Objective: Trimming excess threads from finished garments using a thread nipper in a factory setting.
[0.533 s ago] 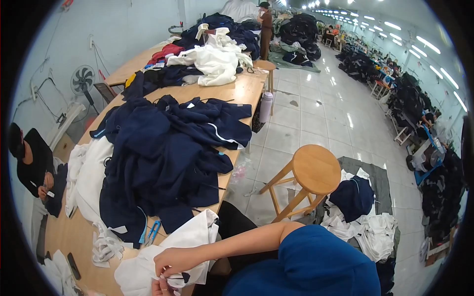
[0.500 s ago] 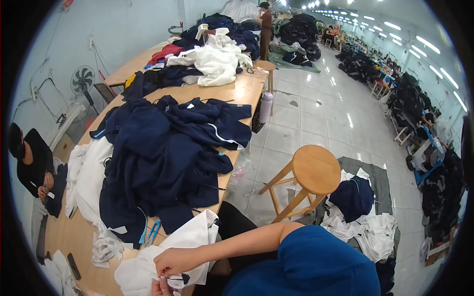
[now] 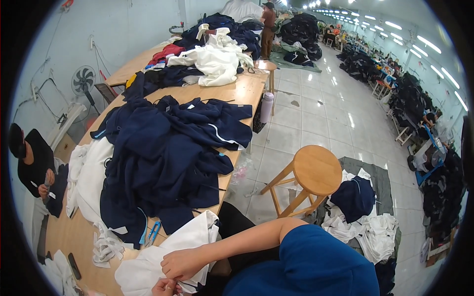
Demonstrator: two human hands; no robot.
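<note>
Now left hand [image 3: 165,287] pinches white cloth [image 3: 140,269] — right hand [image 3: 183,264] curled over it, grip unclear; white label [image 3: 191,106] on navy garments [image 3: 158,148] illegible.

Tabletop [image 3: 249,93]: pale tan wood. Navy garments [image 3: 153,148] heaped on it, plain save one white stripe [image 3: 220,136] near the right edge. At the near edge, plain white cloth [image 3: 143,266] beside bright blue snips [image 3: 155,230]. Red cloth [image 3: 169,51] toward the far edge. Nearer me: lilac bottle [image 3: 267,108], honey-brown stool [image 3: 317,169], royal-blue sleeve [image 3: 323,259], pale floor tiles [image 3: 303,118] with darker joints.
</note>
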